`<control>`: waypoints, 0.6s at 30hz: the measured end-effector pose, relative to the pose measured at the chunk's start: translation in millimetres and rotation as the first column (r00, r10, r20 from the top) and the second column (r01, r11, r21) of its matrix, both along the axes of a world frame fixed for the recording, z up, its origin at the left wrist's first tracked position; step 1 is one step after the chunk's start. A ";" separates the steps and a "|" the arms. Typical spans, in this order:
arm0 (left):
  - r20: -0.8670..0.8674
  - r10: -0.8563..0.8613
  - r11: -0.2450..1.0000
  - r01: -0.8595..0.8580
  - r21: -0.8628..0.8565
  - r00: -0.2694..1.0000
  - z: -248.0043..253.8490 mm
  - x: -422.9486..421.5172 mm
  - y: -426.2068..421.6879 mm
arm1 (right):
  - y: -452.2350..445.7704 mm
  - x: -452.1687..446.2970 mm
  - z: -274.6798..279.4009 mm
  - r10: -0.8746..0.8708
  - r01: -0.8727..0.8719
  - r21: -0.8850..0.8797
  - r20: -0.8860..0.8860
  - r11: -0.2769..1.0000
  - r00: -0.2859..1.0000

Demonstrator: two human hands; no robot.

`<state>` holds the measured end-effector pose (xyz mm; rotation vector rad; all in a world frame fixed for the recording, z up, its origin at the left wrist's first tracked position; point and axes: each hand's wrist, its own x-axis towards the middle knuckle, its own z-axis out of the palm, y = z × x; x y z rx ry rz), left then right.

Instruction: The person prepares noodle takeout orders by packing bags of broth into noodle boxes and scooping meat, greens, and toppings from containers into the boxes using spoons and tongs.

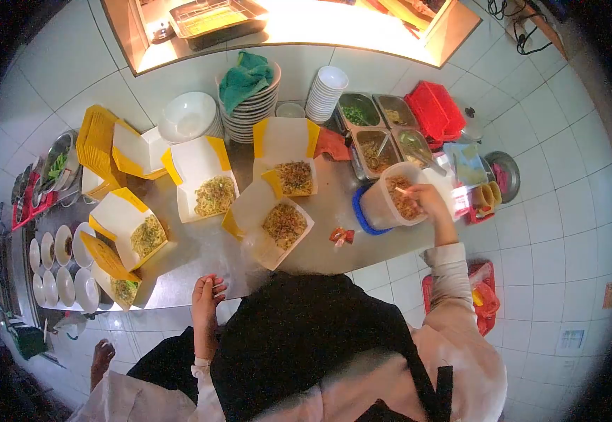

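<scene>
My right hand (pixel 425 202) is over a clear plastic tub (pixel 375 207) of brown crumbly topping (pixel 403 200). It grips a utensil with a short pale handle (pixel 400 190), probably a spoon; the far end is hidden in the topping. A blue lid (pixel 364 211) lies beside the tub. Held low near the counter's front edge, my left hand (pixel 209 290) has loosely bent fingers and nothing visible in it. The nearest box to it, an open yellow-and-white takeaway box (pixel 272 261), contains noodles under brown topping (pixel 285 225). Further noodle boxes (pixel 207 165) stand open behind and left.
Metal containers (pixel 361 109) of garnishes and a red basket (pixel 436 112) stand at the back right. Stacked bowls (pixel 250 116) line the wall. Folded boxes (pixel 97 144) and small white bowls (pixel 86 290) are at left. A small tied red packet (pixel 341 236) lies near the front. Another person's hand (pixel 102 355) shows lower left.
</scene>
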<state>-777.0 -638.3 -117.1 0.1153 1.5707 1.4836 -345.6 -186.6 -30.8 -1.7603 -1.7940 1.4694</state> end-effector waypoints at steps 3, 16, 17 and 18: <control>-0.021 -0.008 0.998 0.007 -0.059 1.000 3.0 -3.3 4.3 | -17.2 4.0 28.4 -0.139 0.125 -0.078 -0.215 0.989 0.967; -0.025 0.024 0.999 -0.025 -0.040 0.999 -23.8 -52.8 -20.9 | -59.8 -128.1 90.4 0.025 -0.047 -0.036 -0.462 0.998 0.887; -0.025 0.027 0.999 -0.028 -0.042 0.999 -24.4 -57.3 -23.8 | -66.1 -158.5 89.0 0.111 -0.130 -0.007 -0.471 0.991 0.875; -0.021 0.029 0.999 -0.029 -0.040 0.999 -24.9 -61.0 -25.8 | -72.3 -188.0 88.8 0.197 -0.210 0.026 -0.474 0.977 0.858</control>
